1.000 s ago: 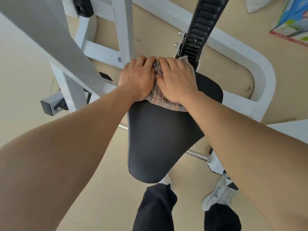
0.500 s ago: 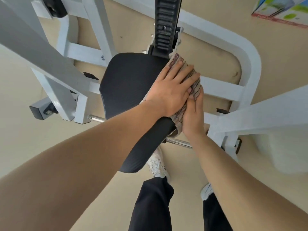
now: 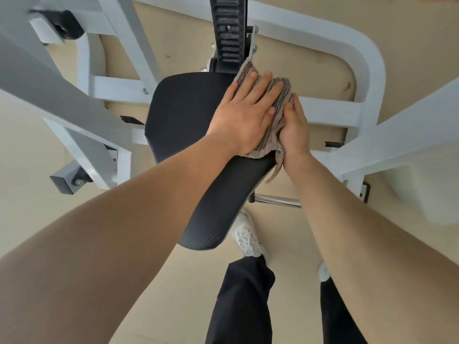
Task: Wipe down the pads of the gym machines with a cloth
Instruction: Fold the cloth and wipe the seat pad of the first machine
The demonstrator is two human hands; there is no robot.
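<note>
1. Two bare hands press one striped cloth [image 3: 278, 105] onto the black seat pad [image 3: 188, 112] of a white-framed gym machine [image 3: 367, 68].
2. Left hand [image 3: 244, 115]: its grip is flat and wide open, palm down, fingers spread over the top of the cloth, closing round nothing.
3. Right hand [image 3: 294, 129]: just beside the left hand, on the pad's right edge. Its fingers lie against the side of the cloth, loosely curved; whether the grip pinches the fabric cannot be told, as the thumb side is hidden.
4. Cloth: bunched between the two hands, it covers the pad's upper right corner and folds over the edge. One corner hangs down below the right hand.
5. Pad: ribbed and dark, it runs from under the left hand down and to the left beneath the left forearm.
6. Beyond the left fingertips, a black notched post [image 3: 229, 33] rises from the pad's far end, touching the cloth's top corner.
7. Below the right wrist, a chrome bar [image 3: 278, 202] sticks out from under the pad.
8. Beneath both forearms are dark trousers [image 3: 238, 306] and a white shoe [image 3: 247, 234] on the beige floor [image 3: 173, 294].
</note>
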